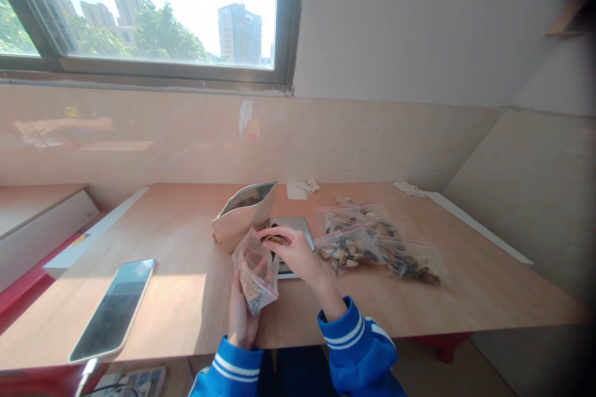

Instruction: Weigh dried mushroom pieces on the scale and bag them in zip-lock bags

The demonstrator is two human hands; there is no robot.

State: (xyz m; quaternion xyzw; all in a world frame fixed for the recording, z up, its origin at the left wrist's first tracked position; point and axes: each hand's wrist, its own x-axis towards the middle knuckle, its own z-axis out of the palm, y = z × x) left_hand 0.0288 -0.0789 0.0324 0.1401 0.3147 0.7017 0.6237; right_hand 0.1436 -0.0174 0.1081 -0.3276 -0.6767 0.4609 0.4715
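Observation:
My left hand is wrapped round a clear zip bag with a red seal line. The bag's mouth gapes open, and some pale contents show low inside it. My right hand pinches a small dark brown dried piece beside the bag's mouth. What kind of piece it is I cannot make out. Partly hidden under that hand lies a flat kitchen scale with a light top. Just behind the zip bag stands an open kraft paper pouch, its inside mostly hidden.
Several zip bags of dark and pale dried pieces lie to the right, overlapping. A phone rests at the left front of the wooden table, a cable near its lower end. Crumpled tissue sits at the back.

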